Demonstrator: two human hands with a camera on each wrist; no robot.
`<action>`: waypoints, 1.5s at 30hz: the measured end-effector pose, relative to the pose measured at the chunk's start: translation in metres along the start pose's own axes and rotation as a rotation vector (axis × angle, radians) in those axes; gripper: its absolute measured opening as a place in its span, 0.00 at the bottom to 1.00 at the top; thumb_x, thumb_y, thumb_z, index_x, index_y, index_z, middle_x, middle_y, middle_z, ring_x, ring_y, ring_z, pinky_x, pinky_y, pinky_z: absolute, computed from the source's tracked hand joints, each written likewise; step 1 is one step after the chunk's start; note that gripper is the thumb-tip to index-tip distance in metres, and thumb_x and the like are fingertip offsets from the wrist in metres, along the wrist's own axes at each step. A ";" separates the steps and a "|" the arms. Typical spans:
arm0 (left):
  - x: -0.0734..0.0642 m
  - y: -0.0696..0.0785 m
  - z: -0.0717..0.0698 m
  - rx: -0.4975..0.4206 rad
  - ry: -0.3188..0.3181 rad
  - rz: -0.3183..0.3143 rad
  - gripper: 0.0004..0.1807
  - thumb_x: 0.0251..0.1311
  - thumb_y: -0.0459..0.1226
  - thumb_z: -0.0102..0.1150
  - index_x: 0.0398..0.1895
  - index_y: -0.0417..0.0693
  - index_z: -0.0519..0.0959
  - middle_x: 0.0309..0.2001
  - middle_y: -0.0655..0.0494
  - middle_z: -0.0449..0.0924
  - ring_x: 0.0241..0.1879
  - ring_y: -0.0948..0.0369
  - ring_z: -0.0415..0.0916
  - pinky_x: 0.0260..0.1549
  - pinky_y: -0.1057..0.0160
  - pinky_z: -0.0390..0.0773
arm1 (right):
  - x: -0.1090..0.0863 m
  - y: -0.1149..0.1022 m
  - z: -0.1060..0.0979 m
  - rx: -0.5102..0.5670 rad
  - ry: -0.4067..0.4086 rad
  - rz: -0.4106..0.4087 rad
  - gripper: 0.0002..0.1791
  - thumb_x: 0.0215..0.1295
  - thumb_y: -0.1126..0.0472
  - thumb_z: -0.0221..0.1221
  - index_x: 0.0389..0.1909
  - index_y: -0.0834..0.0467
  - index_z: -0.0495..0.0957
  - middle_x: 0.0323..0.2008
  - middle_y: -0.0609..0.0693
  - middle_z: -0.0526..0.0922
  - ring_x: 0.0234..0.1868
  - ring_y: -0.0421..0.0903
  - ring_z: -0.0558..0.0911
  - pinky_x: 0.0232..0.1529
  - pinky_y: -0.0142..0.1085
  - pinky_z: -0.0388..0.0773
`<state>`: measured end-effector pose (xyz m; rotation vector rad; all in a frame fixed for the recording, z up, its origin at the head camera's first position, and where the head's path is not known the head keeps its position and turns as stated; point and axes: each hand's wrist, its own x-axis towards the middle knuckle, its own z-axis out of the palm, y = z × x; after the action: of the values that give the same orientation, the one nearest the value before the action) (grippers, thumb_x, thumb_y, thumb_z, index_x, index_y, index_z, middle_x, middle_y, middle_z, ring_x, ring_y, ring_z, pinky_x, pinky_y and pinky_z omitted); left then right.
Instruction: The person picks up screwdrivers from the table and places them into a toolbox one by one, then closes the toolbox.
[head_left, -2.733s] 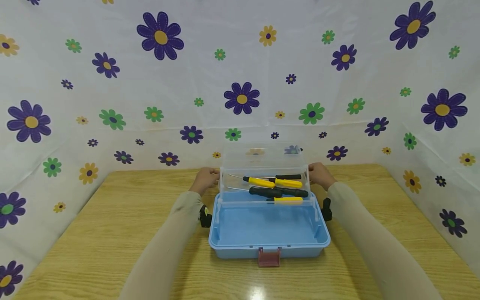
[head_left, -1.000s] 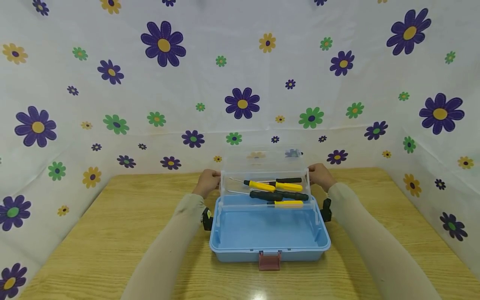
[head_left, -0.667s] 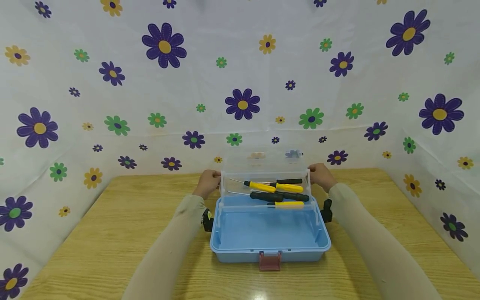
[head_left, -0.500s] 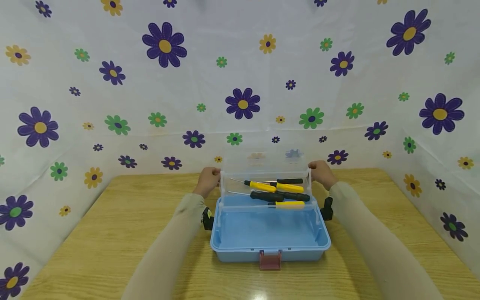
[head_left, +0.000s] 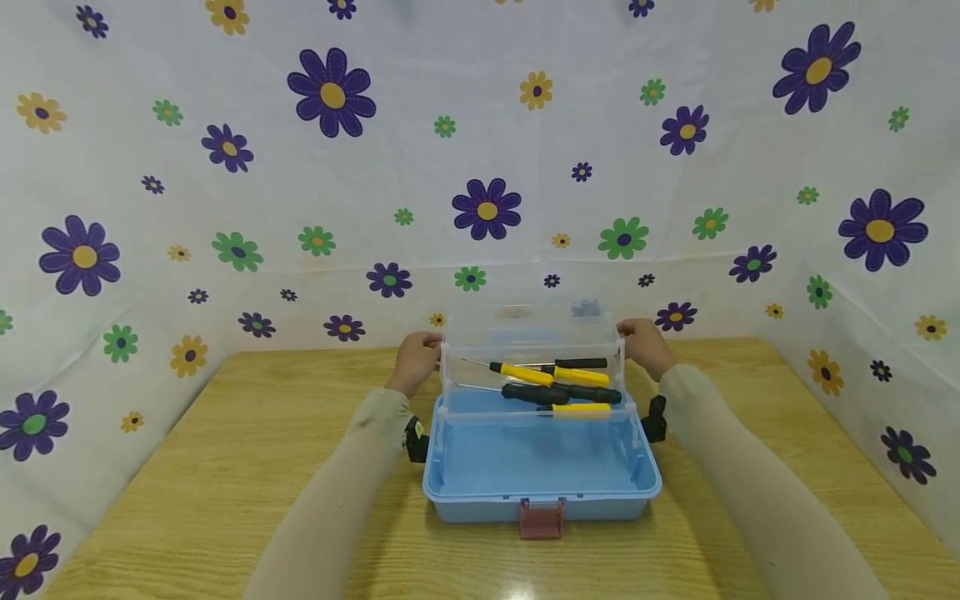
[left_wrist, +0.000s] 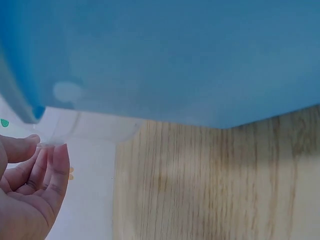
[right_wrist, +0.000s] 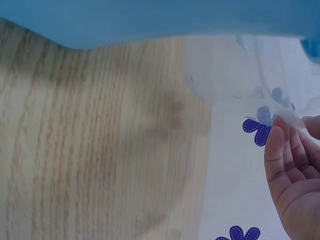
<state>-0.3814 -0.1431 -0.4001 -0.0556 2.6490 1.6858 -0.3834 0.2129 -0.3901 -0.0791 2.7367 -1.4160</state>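
A light blue toolbox (head_left: pixel 542 507) stands on the table with its clear lid (head_left: pixel 480 321) raised at the back. Over the box's rear part sits a clear tray (head_left: pixel 457 408) holding several screwdrivers (head_left: pixel 525 373) with yellow or black handles. At the lid's left side, my left hand (head_left: pixel 417 363) pinches a clear plastic edge between thumb and fingers, as the left wrist view shows. My right hand (head_left: pixel 643 345) likewise pinches the clear edge at the right side, seen in the right wrist view. The front of the box interior is bare blue plastic.
A dusky pink latch (head_left: pixel 542 520) hangs down at the box front. The wooden table (head_left: pixel 285 450) extends to both sides. Behind it hangs a white flower-printed cloth (head_left: pixel 420 150), close to the lid.
The lid's top edge has come lower and a blue reflection shows on it. Both hands have risen slightly relative to the tray. The screwdrivers stay in place; the head view has shifted slightly.
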 end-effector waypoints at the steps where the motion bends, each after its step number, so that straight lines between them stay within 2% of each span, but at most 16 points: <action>1: 0.000 0.001 0.000 -0.007 0.007 0.003 0.18 0.68 0.31 0.44 0.57 0.32 0.71 0.48 0.40 0.73 0.44 0.50 0.77 0.45 0.58 0.80 | 0.000 0.000 0.000 -0.003 0.008 -0.008 0.18 0.69 0.68 0.46 0.56 0.73 0.70 0.52 0.69 0.75 0.44 0.55 0.76 0.50 0.47 0.78; 13: 0.000 0.005 0.002 -0.024 0.070 0.069 0.17 0.68 0.31 0.45 0.57 0.32 0.72 0.49 0.39 0.73 0.41 0.54 0.76 0.40 0.62 0.81 | 0.002 -0.002 -0.004 -0.006 0.064 -0.034 0.19 0.72 0.63 0.45 0.56 0.72 0.71 0.50 0.67 0.75 0.44 0.54 0.76 0.50 0.46 0.78; 21: 0.002 0.006 0.001 -0.035 0.117 0.141 0.16 0.66 0.29 0.49 0.55 0.33 0.74 0.48 0.38 0.75 0.40 0.54 0.76 0.39 0.62 0.82 | -0.001 -0.008 -0.008 -0.004 0.100 -0.066 0.20 0.72 0.63 0.44 0.58 0.71 0.69 0.54 0.68 0.72 0.53 0.60 0.73 0.58 0.51 0.72; 29: -0.001 0.008 -0.002 -0.035 0.125 0.175 0.17 0.66 0.31 0.50 0.56 0.35 0.73 0.49 0.39 0.75 0.43 0.51 0.76 0.40 0.61 0.81 | -0.003 -0.011 -0.008 0.020 0.118 -0.074 0.19 0.72 0.62 0.46 0.57 0.69 0.70 0.53 0.66 0.74 0.50 0.58 0.75 0.56 0.49 0.74; 35: -0.002 0.010 -0.001 -0.085 0.153 0.205 0.17 0.64 0.29 0.52 0.56 0.35 0.74 0.49 0.39 0.76 0.42 0.52 0.76 0.42 0.60 0.81 | -0.004 -0.012 -0.009 0.037 0.147 -0.115 0.18 0.71 0.63 0.47 0.55 0.70 0.71 0.50 0.66 0.75 0.48 0.57 0.77 0.53 0.48 0.77; 45: 0.002 0.011 -0.004 -0.099 0.212 0.299 0.16 0.60 0.26 0.55 0.52 0.32 0.75 0.47 0.38 0.77 0.47 0.48 0.78 0.43 0.59 0.82 | -0.006 -0.017 -0.012 0.082 0.202 -0.193 0.17 0.71 0.62 0.49 0.53 0.70 0.73 0.46 0.65 0.75 0.45 0.58 0.78 0.52 0.49 0.78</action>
<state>-0.3837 -0.1420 -0.3883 0.1823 2.8417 2.0020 -0.3778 0.2139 -0.3693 -0.2129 2.8940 -1.6693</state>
